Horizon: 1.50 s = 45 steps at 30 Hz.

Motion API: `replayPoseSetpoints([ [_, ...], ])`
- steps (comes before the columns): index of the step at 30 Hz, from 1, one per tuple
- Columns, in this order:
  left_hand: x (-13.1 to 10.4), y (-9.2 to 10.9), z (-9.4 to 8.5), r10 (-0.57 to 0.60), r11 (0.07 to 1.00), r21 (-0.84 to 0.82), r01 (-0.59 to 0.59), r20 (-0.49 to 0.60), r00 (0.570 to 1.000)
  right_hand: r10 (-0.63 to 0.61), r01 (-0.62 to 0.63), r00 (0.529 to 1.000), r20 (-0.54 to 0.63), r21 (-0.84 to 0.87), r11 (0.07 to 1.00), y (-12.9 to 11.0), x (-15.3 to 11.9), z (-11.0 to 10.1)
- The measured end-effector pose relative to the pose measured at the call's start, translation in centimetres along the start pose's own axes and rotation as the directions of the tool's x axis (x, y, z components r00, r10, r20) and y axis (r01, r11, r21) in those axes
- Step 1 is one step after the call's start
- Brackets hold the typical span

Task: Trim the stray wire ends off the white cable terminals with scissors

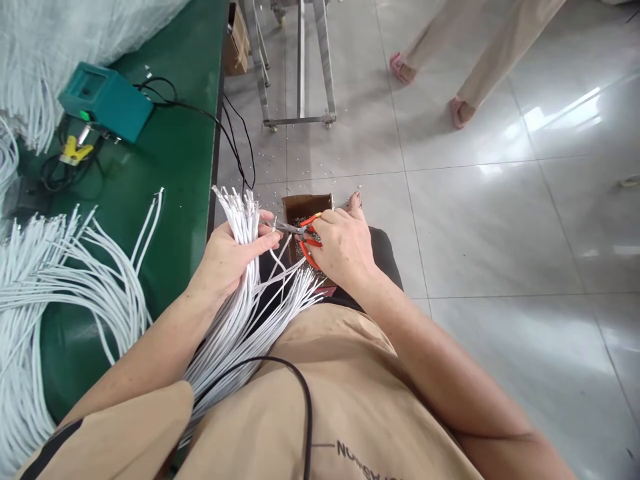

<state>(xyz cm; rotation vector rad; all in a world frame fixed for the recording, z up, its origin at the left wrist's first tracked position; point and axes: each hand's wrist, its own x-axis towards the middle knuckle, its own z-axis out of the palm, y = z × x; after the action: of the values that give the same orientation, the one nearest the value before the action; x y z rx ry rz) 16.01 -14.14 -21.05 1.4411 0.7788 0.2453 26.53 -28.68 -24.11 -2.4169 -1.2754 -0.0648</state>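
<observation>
A thick bundle of white cables (243,230) is gripped in my left hand (225,257), its metal-tipped ends pointing up and away. My right hand (345,243) is wrapped around red-handled pliers (309,252). The jaws of the pliers reach left to a single cable end beside my left thumb and fingertips. Whether the jaws are closed on that end is too small to tell. More white cables (295,287) lie across my lap below both hands, their ends toward the right.
On the green table (185,153) at left lie heaps of white cables (30,320). A teal box device (107,100) with black wires and a yellow clip (75,151) stands there. Below my hands is a cardboard box (307,201) holding small scraps. A metal stand (300,122) and a person's legs (490,67) are beyond.
</observation>
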Motion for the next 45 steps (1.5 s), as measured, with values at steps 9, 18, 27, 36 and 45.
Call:
replayPoseSetpoints([
  [9,0.1,-0.2,0.0,0.056,0.997,0.057,-0.054,-0.034,0.998,-0.026,0.035,0.997,0.070,-0.127,0.991,-0.2,0.0,-0.3],
  [18,0.1,-0.6,-0.1,0.114,0.976,0.195,-0.094,-0.092,0.989,0.011,0.002,0.992,0.127,-0.102,0.995,-0.4,-0.2,-0.2],
  [27,0.1,-0.4,0.0,0.053,0.996,0.081,-0.045,-0.093,0.994,0.118,-0.132,0.988,0.103,0.136,0.982,0.3,0.4,0.2],
  [36,0.1,-0.1,0.0,-0.024,0.993,-0.115,0.029,0.046,0.999,0.206,-0.327,0.945,0.255,0.747,0.579,-1.5,2.5,-1.0],
  [45,0.3,0.8,-0.8,-0.142,0.988,-0.052,0.147,0.095,0.985,0.443,-0.372,0.897,-0.004,0.537,0.757,-0.4,1.7,-0.4],
])
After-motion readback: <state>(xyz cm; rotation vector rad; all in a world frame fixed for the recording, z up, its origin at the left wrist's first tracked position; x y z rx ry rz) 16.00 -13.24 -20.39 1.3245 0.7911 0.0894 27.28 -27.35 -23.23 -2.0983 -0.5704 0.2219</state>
